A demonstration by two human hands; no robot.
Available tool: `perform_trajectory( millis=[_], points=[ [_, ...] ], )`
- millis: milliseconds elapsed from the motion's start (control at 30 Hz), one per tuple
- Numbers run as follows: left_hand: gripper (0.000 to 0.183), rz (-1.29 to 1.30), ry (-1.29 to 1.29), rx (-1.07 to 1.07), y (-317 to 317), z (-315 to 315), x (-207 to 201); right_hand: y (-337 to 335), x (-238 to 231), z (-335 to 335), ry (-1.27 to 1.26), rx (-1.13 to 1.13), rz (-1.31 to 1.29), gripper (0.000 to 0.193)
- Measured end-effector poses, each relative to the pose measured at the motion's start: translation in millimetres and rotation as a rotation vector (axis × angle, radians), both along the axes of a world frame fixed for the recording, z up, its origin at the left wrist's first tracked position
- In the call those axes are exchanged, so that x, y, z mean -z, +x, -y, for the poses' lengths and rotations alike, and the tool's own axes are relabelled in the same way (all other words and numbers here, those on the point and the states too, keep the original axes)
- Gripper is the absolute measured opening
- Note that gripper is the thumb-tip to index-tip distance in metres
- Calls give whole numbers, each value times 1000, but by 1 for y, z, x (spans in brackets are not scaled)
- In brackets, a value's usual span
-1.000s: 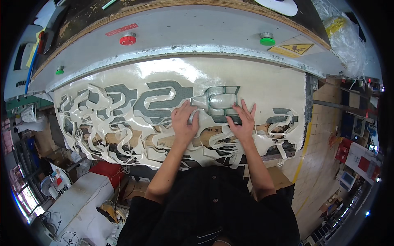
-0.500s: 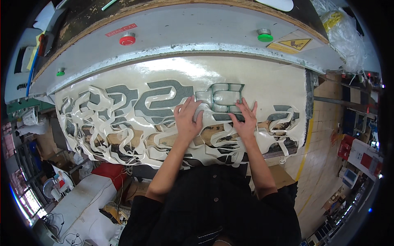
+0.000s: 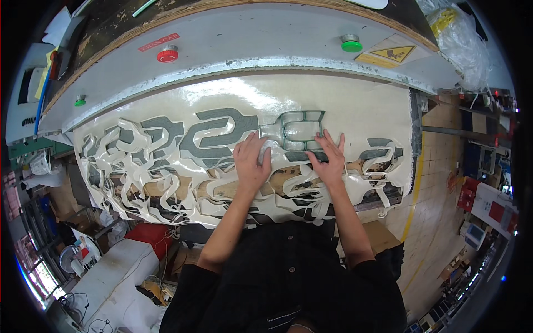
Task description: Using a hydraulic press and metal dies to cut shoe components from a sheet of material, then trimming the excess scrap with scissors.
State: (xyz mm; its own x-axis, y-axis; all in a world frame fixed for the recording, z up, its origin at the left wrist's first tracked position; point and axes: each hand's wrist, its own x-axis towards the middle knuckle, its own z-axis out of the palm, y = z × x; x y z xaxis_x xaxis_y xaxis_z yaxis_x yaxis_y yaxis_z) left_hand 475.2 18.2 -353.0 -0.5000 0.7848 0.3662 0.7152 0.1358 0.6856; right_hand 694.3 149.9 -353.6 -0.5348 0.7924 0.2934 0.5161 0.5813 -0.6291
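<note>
A cutting die (image 3: 305, 150), a green-edged frame with open cells, lies on a glossy cream sheet (image 3: 369, 111). My left hand (image 3: 252, 161) rests palm down by the die's lower left side, fingers stretched and thumb apart. Whether its fingertips touch the die I cannot tell. At the die's lower right corner is my right hand (image 3: 328, 158), its fingers spread along the right edge and its thumb near the bottom edge. Left of the die, a curved cutout (image 3: 214, 141) in the sheet shows dark grey. Neither hand is closed round anything.
Tangled cream strips of offcut (image 3: 147, 161) cover the sheet's left and near side, over a worn wooden board (image 3: 225, 188). A grey machine beam (image 3: 255, 41) spans the far side, with a red button (image 3: 167, 54) and a green button (image 3: 351, 44). A tiled floor (image 3: 436, 166) lies right.
The whole view has shifted slightly. The die sits a touch closer to the cutout on its left. My left fingertips have drawn back a little; my right hand stays at the die's corner.
</note>
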Motion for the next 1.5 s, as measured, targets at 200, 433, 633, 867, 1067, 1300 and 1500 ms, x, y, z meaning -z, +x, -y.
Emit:
perform_trajectory(
  millis=[200, 433, 633, 867, 1067, 1300, 1500],
  points=[
    [48, 192, 107, -159, 8, 1, 3, -6, -4, -5, 15, -21, 0, 45],
    [50, 47, 10, -54, -2, -3, -10, -4, -7, -6, -5, -54, 23, 43],
    [41, 36, -53, -3, 5, 15, -13, -2, -10, -4, -41, -92, 52, 41],
    [40, 9, -82, -96, 8, 29, -8, -18, -12, -5, -31, -138, 58, 42],
    [46, 7, -30, -125, 8, 32, -1, -27, -11, 1, -33, -114, 27, 44],
    [47, 0, -47, -116, 7, 30, -3, -30, -9, 5, -10, -55, 46, 50],
    [45, 32, -23, -114, 4, 30, -3, -42, -7, 11, -33, 0, 27, 56]
  ],
)
